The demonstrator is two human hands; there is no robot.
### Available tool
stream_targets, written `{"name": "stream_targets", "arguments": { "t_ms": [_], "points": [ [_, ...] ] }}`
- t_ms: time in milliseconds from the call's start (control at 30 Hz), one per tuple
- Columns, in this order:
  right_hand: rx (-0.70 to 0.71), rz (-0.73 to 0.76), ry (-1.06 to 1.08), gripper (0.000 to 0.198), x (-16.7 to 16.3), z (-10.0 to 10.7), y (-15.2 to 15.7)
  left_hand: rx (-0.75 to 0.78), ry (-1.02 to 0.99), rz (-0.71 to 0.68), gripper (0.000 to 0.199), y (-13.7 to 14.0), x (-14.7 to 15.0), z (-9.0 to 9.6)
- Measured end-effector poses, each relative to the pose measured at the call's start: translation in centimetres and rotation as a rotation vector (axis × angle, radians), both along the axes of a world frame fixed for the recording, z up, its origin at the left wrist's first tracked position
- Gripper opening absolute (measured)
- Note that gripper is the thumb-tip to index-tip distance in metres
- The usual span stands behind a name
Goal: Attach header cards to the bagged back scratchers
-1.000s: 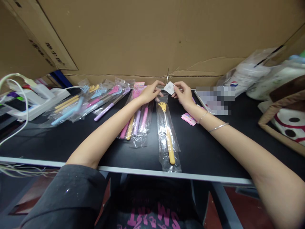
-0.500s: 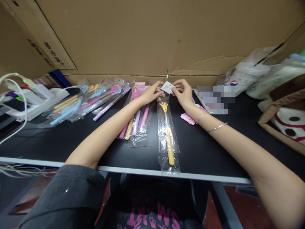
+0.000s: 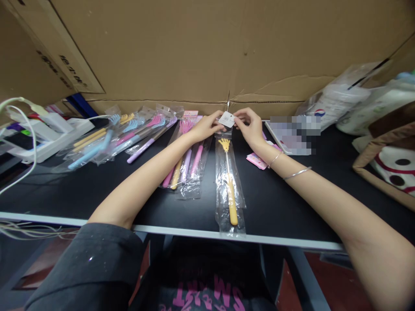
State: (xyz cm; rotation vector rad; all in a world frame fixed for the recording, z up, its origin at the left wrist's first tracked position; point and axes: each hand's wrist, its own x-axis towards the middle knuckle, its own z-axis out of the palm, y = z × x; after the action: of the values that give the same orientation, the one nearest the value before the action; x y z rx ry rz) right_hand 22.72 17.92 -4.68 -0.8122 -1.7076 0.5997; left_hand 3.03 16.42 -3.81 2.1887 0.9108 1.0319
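Head view: the right grip (image 3: pixel 252 128) pinches a white card (image 3: pixel 227 119), its print unreadable; the left grip (image 3: pixel 205 128) is narrow beside it, its hold impossible to tell. Nearer the body than both, a bagged yellow back scratcher (image 3: pixel 231 194) lies on the black counter (image 3: pixel 275 207). Rightward, a cup (image 3: pixel 339 101) bears a red-white-blue logo; leftward, cardboard (image 3: pixel 32 52) carries black characters.

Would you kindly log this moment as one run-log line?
left hand: beside white card | right hand: pinching white card's right edge | yellow hand-shaped scratcher: bagged, lying on black table
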Motion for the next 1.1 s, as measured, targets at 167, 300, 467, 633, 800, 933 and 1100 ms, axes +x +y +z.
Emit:
{"name": "stream_targets", "arguments": {
  "t_ms": [167, 300, 467, 633, 800, 933, 1100],
  "points": [
    [0.004, -0.012, -0.015, 0.008, 0.0, 0.1, 0.0, -0.024, -0.026, -0.016, 0.037, 0.1, 0.0, -0.1],
    [0.034, -0.044, -0.037, 0.007, -0.1, 0.2, -0.3, -0.032, -0.027, 0.013, 0.037, -0.1, 0.0, 0.1],
    [0.065, -0.07, -0.071, 0.006, -0.1, 0.3, -0.4, -0.037, -0.021, 0.022, 0.035, -0.3, 0.0, 0.2],
    [0.074, -0.077, -0.107, 0.007, -0.1, 0.5, -0.7, -0.019, 0.021, 0.039, 0.03, -0.5, 0.1, 0.4],
    [0.057, -0.058, -0.088, 0.012, -0.2, 0.1, -0.4, 0.067, 0.077, 0.096, 0.029, -0.5, 0.0, 0.5],
    [-0.015, -0.011, -0.085, 0.021, -0.2, -0.7, 0.3, 0.087, 0.097, 0.131, 0.032, -0.4, -0.1, 0.4],
    [-0.024, 0.021, -0.116, 0.016, -0.1, -1.0, 0.7, 0.094, 0.121, 0.165, 0.028, -0.4, -0.1, 0.3]
  ]
}}
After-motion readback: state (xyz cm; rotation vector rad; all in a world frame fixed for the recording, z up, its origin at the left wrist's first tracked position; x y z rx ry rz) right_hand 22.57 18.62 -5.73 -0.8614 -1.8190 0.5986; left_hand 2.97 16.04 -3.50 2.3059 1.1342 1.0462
